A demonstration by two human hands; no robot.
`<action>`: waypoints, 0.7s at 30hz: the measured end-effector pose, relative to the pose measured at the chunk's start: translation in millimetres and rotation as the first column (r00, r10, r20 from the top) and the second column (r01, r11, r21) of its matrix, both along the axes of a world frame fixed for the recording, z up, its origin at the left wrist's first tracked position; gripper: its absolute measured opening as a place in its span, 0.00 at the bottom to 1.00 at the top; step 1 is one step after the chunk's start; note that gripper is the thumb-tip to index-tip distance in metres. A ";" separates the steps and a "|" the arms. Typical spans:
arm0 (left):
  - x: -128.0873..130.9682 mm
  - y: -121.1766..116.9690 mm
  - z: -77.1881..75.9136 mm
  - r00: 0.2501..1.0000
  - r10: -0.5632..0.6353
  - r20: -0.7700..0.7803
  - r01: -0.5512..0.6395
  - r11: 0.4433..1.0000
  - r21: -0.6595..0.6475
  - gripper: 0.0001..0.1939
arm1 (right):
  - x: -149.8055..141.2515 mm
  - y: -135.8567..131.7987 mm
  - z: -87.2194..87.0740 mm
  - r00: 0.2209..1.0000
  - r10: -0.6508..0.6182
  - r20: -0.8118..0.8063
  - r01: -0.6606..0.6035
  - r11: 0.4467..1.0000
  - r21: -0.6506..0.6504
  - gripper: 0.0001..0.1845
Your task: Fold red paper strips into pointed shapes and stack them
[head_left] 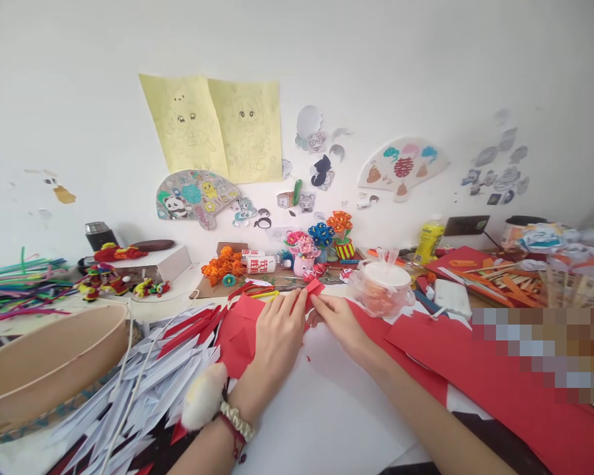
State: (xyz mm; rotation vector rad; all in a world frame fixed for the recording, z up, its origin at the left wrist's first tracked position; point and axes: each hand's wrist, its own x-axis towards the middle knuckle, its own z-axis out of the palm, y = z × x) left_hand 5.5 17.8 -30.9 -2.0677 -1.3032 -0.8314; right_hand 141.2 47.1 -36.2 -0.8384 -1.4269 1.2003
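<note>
A small piece of folded red paper is pinched between my two hands above a white sheet. My left hand grips it from the left, its fingers pointing away from me. From the right, my right hand holds the same piece between thumb and fingers. Part of the paper is hidden behind the fingers. Beside my left hand lie larger red paper sheets. A scrunchie and a fluffy white ball are at my left wrist.
White paper strips pile up on the left near a tan basket. Long red sheets cover the right side. A bagged tub, pipe-cleaner flowers and a yellow bottle stand along the back. A white cable crosses the strips.
</note>
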 end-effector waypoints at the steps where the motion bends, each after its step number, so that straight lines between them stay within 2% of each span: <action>1: 0.7 -0.2 -0.4 1.000 -0.001 -0.023 0.001 1.000 0.010 0.16 | -0.3 -1.3 2.1 0.999 0.031 -0.040 -0.032 0.999 -0.013 0.27; 4: 4.2 -2.4 0.9 0.999 -0.008 -0.038 0.009 1.000 0.016 0.15 | -0.8 -3.7 5.7 0.994 0.068 -0.088 -0.070 0.997 -0.022 0.30; 8: 8.2 -8.7 5.2 0.997 -0.070 -0.012 0.070 0.997 -0.031 0.14 | 2.5 0.0 1.8 0.996 0.050 -0.079 -0.047 0.998 0.033 0.30; 10: 7.9 -11.0 8.0 0.992 -0.111 0.063 0.114 0.992 -0.050 0.15 | 5.9 3.5 -1.5 0.999 0.023 -0.038 -0.020 0.998 0.061 0.29; 12: 5.5 -11.3 12.2 0.965 -0.109 0.237 0.128 0.989 -0.069 0.15 | 9.3 5.7 -3.1 0.999 -0.008 0.047 0.003 0.995 0.100 0.28; 13: 3.6 -10.5 14.9 0.931 -0.086 0.354 0.127 0.988 -0.092 0.15 | 10.6 5.6 -2.9 0.995 -0.020 0.102 0.008 0.992 0.125 0.28; 15: -1.1 -7.7 20.9 0.808 -0.026 0.589 0.159 0.972 -0.175 0.13 | 12.1 3.0 -0.5 0.980 -0.026 0.198 -0.009 0.984 0.177 0.29; 17: -5.6 -4.1 25.8 0.673 -0.019 0.739 0.329 0.903 -0.276 0.14 | 12.0 -2.1 3.1 0.963 -0.018 0.270 -0.045 0.973 0.225 0.28; 19: -8.4 -0.9 27.9 0.559 -0.026 0.829 0.501 0.807 -0.312 0.15 | 11.1 -7.5 5.9 0.947 -0.010 0.322 -0.082 0.959 0.270 0.27; 21: -9.0 0.9 27.4 0.478 -0.016 0.878 0.591 0.746 -0.308 0.15 | 10.0 -11.1 6.9 0.931 -0.008 0.365 -0.110 0.947 0.301 0.25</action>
